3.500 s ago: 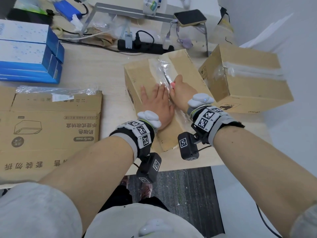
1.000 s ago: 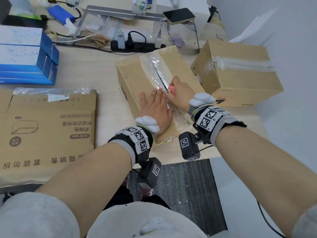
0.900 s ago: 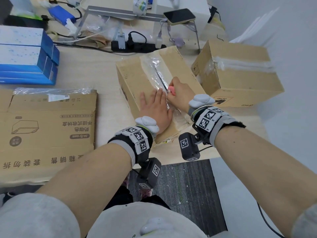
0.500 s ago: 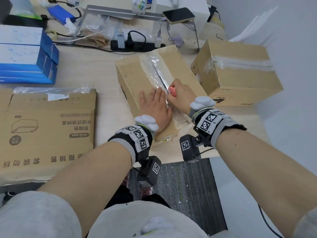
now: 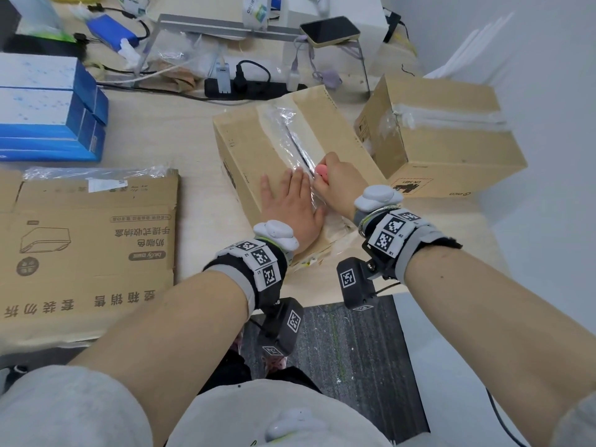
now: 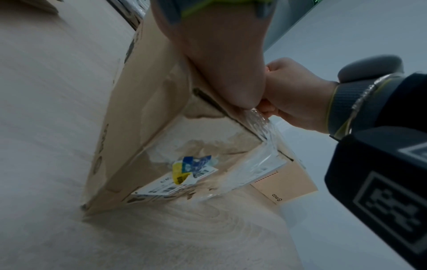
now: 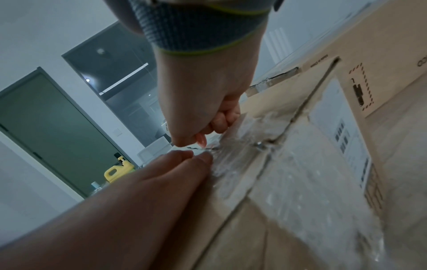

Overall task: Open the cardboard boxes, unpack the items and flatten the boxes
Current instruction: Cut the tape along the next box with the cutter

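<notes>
A taped cardboard box [image 5: 248, 143] lies on the wooden table in front of me, with clear tape [image 5: 283, 133] along its top seam. My left hand [image 5: 290, 204] lies flat on the box top, fingers straight, just left of the seam. My right hand [image 5: 335, 182] grips a small pink cutter [image 5: 322, 171] at the seam, its tip in the tape [image 7: 233, 155]. In the right wrist view the pink cutter [image 7: 201, 140] pokes out below the fist. The seam beyond the hand shows as a dark slit. A second taped box [image 5: 451, 146] stands to the right.
A flattened printed carton [image 5: 84, 240] lies at the left. Blue and white boxes [image 5: 45, 108] are stacked at the far left. A power strip [image 5: 245, 87], cables, a metal stand and a phone [image 5: 329, 30] crowd the back. The table's front edge is near my wrists.
My right hand with the cutter has slid along the seam towards me. The left hand stays flat on the box top.
</notes>
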Available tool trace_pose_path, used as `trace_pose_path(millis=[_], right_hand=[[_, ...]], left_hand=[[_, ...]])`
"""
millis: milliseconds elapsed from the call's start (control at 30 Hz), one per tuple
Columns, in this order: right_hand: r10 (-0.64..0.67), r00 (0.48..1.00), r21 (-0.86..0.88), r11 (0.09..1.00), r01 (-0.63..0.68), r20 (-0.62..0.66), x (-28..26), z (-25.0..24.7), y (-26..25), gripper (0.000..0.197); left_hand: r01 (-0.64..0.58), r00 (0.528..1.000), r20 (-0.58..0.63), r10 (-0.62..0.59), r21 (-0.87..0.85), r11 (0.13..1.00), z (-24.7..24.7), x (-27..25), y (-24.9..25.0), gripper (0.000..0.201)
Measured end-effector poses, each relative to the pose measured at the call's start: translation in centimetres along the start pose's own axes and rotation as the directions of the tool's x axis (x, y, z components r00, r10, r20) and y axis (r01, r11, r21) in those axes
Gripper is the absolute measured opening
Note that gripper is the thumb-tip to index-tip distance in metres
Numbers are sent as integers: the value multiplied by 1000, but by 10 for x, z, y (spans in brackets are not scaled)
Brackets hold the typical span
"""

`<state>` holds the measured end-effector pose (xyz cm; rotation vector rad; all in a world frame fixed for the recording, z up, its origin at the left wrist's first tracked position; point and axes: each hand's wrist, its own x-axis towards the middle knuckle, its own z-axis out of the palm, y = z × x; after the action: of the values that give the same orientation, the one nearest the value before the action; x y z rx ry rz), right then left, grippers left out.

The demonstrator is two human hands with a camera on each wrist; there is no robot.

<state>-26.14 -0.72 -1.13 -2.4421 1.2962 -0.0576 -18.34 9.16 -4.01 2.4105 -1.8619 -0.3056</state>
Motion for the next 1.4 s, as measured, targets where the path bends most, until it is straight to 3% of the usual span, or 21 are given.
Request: trace_pose_path(millis=[233, 733, 1000, 1400], right_hand=[[-23, 999, -40, 999, 21, -42, -8, -4, 3, 26], [-20, 999, -147, 989, 26, 38, -13, -4, 10, 27], [-15, 1000, -3, 1000, 15, -20, 15, -9, 5, 28], [20, 1000, -138, 990, -17, 21, 13, -8, 5, 24]], left_hand=[[-37, 999, 1, 37, -19, 999, -3, -9, 8, 66], [-49, 998, 29, 48, 48, 998, -1, -13, 8, 69], [-90, 995, 40, 88, 68, 994, -17, 26, -10, 66], [-52, 998, 46, 48, 92, 994, -4, 17, -5, 68]])
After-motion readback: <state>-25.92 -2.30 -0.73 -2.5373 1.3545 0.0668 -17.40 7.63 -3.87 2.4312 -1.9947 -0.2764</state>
